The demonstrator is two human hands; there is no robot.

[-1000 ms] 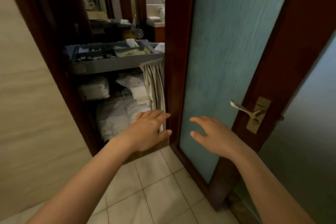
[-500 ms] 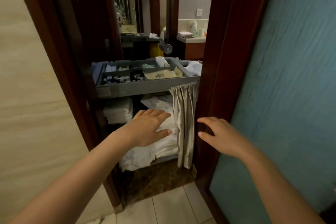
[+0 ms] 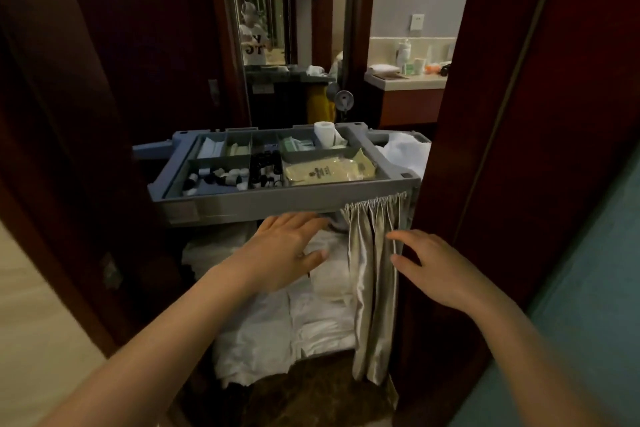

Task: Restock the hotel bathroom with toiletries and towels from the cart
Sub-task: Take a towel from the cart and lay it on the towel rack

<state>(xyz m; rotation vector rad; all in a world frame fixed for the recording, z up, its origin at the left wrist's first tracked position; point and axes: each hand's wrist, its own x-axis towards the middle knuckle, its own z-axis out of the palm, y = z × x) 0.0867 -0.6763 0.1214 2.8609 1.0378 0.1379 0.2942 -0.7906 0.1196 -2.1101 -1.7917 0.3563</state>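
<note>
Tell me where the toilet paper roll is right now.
In the head view, the toilet paper roll stands upright at the back right of the cart's grey top tray, just behind the tan packets.

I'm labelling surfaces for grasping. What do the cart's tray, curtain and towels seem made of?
Tray: likely moulded plastic, matte grey, with rounded divider walls. Curtain: thin fabric, perhaps satin, given its sheen and gathered pleats. Towels: soft white cloth, probably cotton terry; folded and matte, weave too blurred to confirm.
</note>
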